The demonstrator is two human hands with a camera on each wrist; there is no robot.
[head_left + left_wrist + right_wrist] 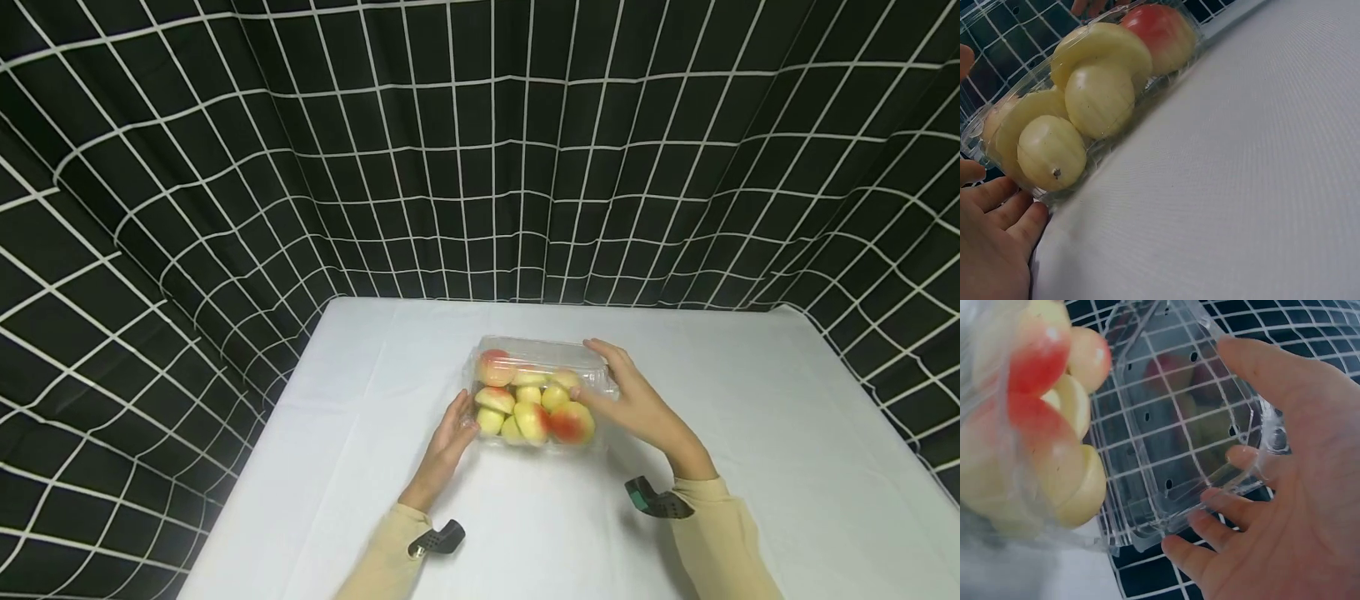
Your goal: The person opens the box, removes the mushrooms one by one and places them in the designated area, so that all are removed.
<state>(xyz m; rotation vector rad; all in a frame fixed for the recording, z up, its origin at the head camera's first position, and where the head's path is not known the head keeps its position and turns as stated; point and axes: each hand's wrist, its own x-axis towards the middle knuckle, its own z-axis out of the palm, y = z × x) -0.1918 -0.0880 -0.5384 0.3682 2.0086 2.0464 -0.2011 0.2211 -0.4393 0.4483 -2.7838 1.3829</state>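
A clear plastic clamshell container (pixel 468 417) sits on the table, filled with yellow and red-blushed fruit (pixel 532 421) that look like peaches, some of them cut pieces. Its transparent lid (pixel 1172 425) stands partly raised over the far side, with small holes in it. My right hand (pixel 637 408) grips the lid's right end, thumb and fingers spread across the edge. My left hand (pixel 450 437) rests against the container's left side with fairly straight fingers (pixel 1029 225). Through the container wall, the left wrist view shows round yellow fruit (pixel 1100 100).
A white cloth covers the table (pixel 360 400). Black curtains (pixel 495 183) with a white grid hang behind it and along both sides. Each wrist carries a small dark device, one on the left sleeve (pixel 438 540) and one on the right (pixel 660 500).
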